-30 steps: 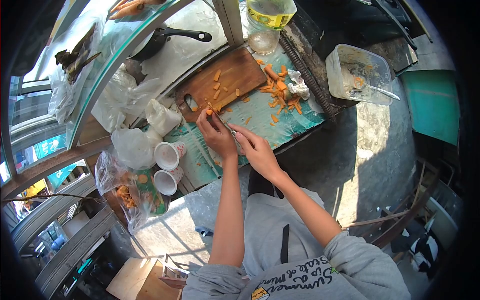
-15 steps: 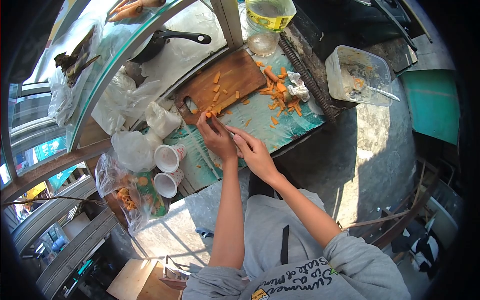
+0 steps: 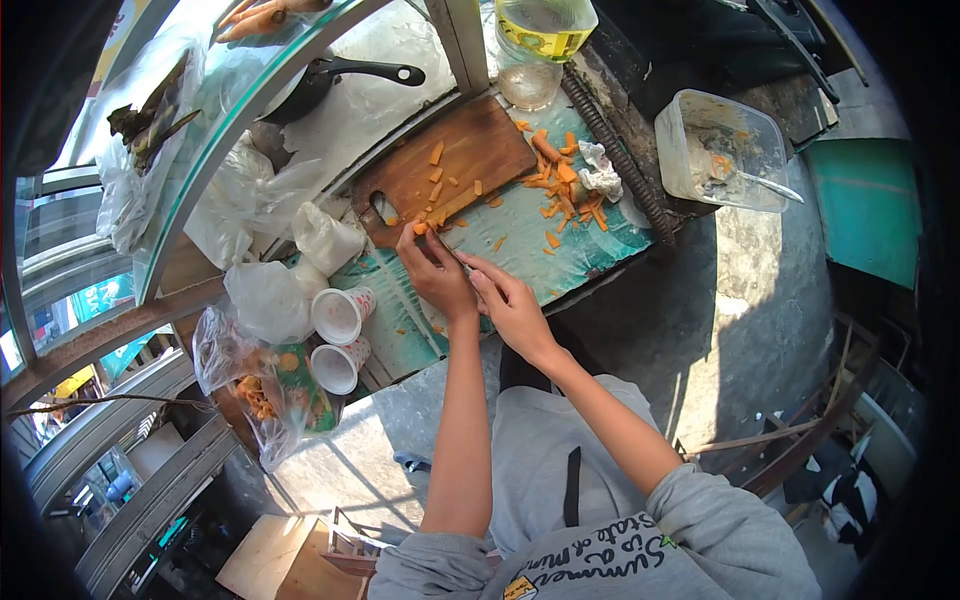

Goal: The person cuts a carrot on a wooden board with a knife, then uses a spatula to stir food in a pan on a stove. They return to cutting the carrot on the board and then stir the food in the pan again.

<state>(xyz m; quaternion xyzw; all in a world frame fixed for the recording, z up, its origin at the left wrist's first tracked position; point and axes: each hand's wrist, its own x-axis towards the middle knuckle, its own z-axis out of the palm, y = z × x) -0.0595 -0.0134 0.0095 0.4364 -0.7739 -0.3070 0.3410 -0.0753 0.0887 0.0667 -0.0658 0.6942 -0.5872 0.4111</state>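
At the near left corner of a wooden cutting board (image 3: 450, 160), my left hand (image 3: 437, 277) is closed on a carrot piece (image 3: 420, 229), whose orange end shows at the fingertips. Just to its right, my right hand (image 3: 508, 312) is wrapped round the handle of a knife (image 3: 466, 268); the blade is mostly hidden by my left hand. Small carrot pieces (image 3: 437, 153) are scattered on the board. More carrot pieces lie heaped on the teal surface (image 3: 520, 235) right of the board, beside a crumpled white wad (image 3: 600, 172).
Two paper cups (image 3: 338, 316) and plastic bags (image 3: 268, 302) stand left of my hands. A plastic tub (image 3: 722, 160) holding a spoon is at the right. A black-handled pan (image 3: 305, 92) and whole carrots (image 3: 262, 22) are at the upper left, behind a glass edge.
The view has shifted very slightly. Both hands keep nearly the same pose at the board's corner.
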